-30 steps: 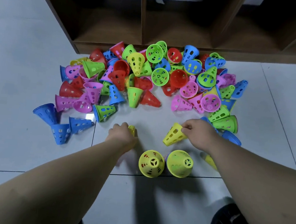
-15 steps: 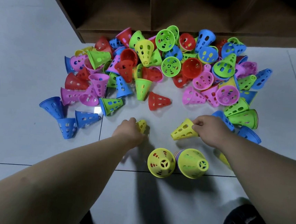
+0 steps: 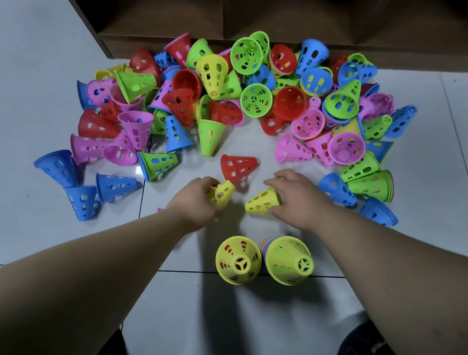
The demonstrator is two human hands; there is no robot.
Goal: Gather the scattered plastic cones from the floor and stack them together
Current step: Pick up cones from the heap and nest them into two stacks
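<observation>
Cones [image 3: 256, 100] scattered on grey tiled floor [image 3: 22, 228] before brown wooden shelf [image 3: 163, 4].

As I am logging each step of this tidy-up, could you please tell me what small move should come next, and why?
Probably bring the hands together and nest one cone in the other. The left hand grips the left yellow cone, the right hand grips the right yellow cone, and the two cones lie close but apart. The nested pair could go onto the yellow-topped stack.
</observation>
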